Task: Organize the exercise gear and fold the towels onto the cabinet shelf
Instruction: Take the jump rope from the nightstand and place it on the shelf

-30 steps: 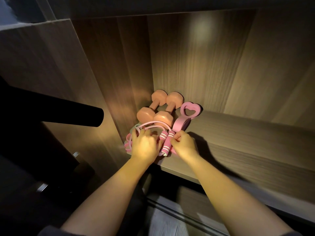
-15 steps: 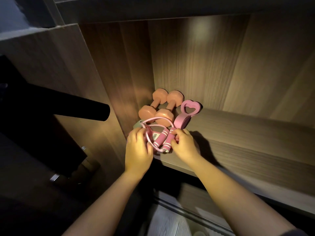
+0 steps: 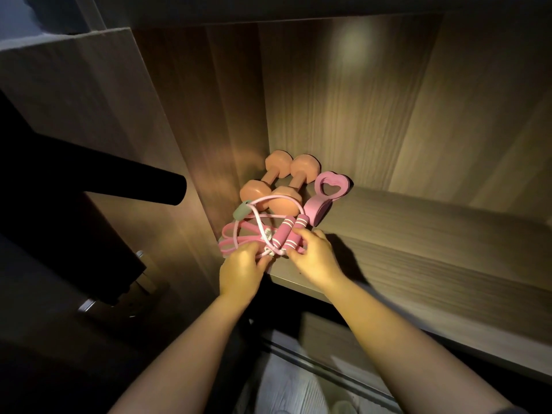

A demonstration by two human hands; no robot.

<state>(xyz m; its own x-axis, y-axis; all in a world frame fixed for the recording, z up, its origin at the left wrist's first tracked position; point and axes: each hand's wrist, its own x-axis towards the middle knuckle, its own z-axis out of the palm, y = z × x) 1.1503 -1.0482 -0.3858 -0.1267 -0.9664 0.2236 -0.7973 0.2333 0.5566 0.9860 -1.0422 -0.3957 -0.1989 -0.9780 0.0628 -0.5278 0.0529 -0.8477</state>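
Two peach dumbbells (image 3: 270,182) lie side by side in the back left corner of the wooden cabinet shelf (image 3: 418,243). A pink heart-shaped grip ring (image 3: 327,194) lies just right of them. In front sits a pink jump rope (image 3: 283,234) with striped foam handles and a looped cord, over pink resistance bands (image 3: 231,239). My left hand (image 3: 240,271) pinches the cord bundle at the shelf's front edge. My right hand (image 3: 315,258) grips the handles' near ends. No towels are in view.
A dark cylindrical bar (image 3: 119,183) juts in from the left, level with the shelf. The cabinet's side wall (image 3: 191,130) stands close on the left of the gear. Bare shelf stretches to the right. Light floor (image 3: 292,386) shows below.
Both hands have drawn back toward the shelf's front edge, uncovering the rope's loop and the bands. The left hand went from resting on the pile to pinching the cord.
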